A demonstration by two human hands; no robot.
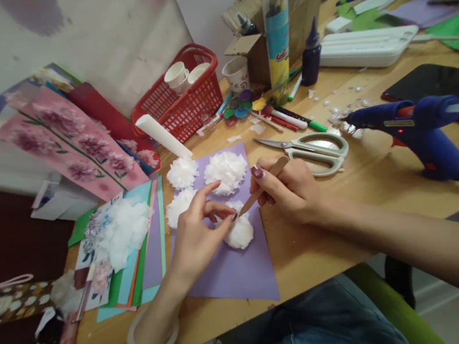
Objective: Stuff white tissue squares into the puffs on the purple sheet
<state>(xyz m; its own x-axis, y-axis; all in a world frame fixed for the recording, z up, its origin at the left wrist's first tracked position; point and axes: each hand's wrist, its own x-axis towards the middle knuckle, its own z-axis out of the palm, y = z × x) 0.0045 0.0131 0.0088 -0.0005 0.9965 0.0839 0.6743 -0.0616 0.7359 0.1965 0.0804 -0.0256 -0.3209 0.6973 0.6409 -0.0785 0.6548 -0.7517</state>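
My right hand (291, 191) grips a flat wooden stick (255, 196) that tapers to a point. Its tip points down-left at a white tissue-paper flower (240, 234) on a purple sheet of paper (237, 278). My left hand (198, 226) is at that same flower, the thumb and a fingertip pinched at its upper edge and the index finger stretched out above. Whether the stick touches the petals is hard to tell. Behind lie more white paper flowers (225, 172), one partly hidden by my left hand.
Right of the sheet lie scissors (317, 152) and a blue glue gun (419, 133) with a lit red light. A red basket (184, 106) holds paper cups. White tissue pieces (127, 229) rest on coloured papers at left. Pearl beads, markers and a black phone (442, 83) lie farther back.
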